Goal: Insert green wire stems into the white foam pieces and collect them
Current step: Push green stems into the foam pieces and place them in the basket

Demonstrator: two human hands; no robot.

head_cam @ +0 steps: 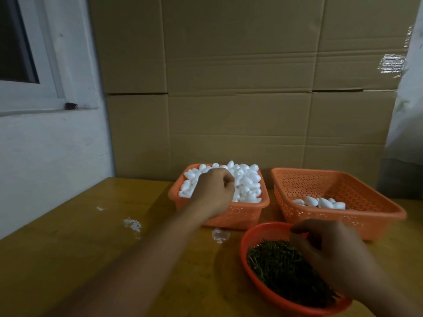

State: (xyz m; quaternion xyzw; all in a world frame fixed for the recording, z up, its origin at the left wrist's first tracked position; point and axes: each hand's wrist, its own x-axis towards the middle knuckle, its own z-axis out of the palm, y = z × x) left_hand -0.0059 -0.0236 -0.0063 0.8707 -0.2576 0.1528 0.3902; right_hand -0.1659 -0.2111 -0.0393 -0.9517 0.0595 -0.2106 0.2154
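Left hand (214, 191) fingers curled into white foam egg pieces (248, 181) heaped in orange perforated basket (231, 216) at tabletop (91, 259) far edge, right hand (329, 250) fingers bunched over green wire stems (274, 264) in round red basket (248, 234) near edge, grip unclear, second orange basket (338, 186) far right.

We can read no text, label, brand, number or sign anywhere here. The cardboard sheets (240, 88) behind the table are plain brown, and the torn strips of clear tape (391, 65) near their right edge carry no print that we can make out. The orange baskets (231, 216) show only a pattern of holes, with no lettering.
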